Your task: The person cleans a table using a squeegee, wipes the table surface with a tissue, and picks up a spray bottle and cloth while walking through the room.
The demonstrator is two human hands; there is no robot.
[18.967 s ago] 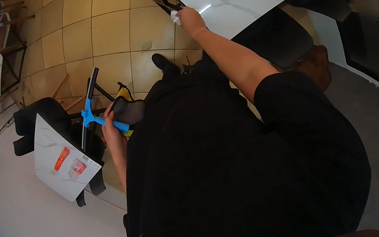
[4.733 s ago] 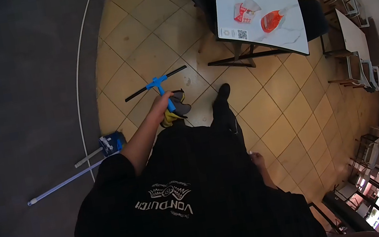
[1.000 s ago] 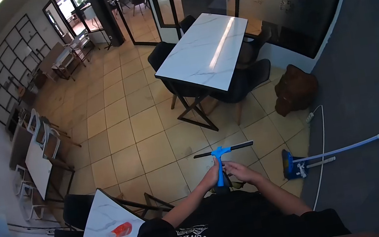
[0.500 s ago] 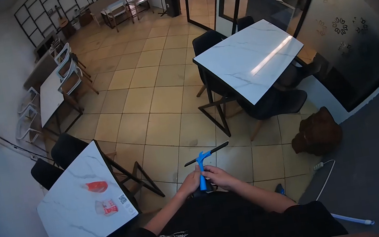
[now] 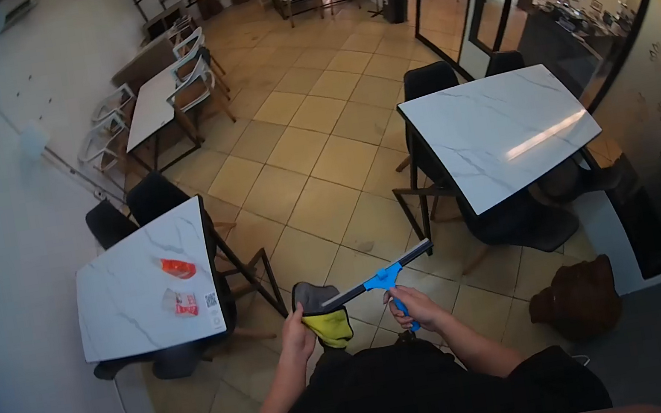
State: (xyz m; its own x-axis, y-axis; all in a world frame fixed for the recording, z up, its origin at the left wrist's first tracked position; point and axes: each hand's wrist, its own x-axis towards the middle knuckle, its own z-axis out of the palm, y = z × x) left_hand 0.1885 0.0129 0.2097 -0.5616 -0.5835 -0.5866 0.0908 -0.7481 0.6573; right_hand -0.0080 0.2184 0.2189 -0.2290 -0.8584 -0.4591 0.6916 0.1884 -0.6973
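Note:
My right hand (image 5: 417, 307) is closed round the handle of a blue squeegee (image 5: 383, 278), whose long black blade slants up to the right. In my left hand (image 5: 299, 332) is a grey and yellow cloth (image 5: 330, 324), which hangs down just beside the blade's left end. Both hands are in front of my body, above the tiled floor. On the left marble-patterned table (image 5: 128, 295) lie an orange-red bottle (image 5: 178, 268) and a clear and red package (image 5: 181, 303).
Another marble-patterned table (image 5: 498, 119) with black chairs stands at the right, by glass panels. A brown stump-like block (image 5: 577, 301) is at the lower right. Farther back on the left are a white table (image 5: 151, 112) and white chairs (image 5: 195, 85).
The squeegee has passed from between both hands into my right hand alone. My left hand has moved left and now holds the cloth out. The view has turned to the right.

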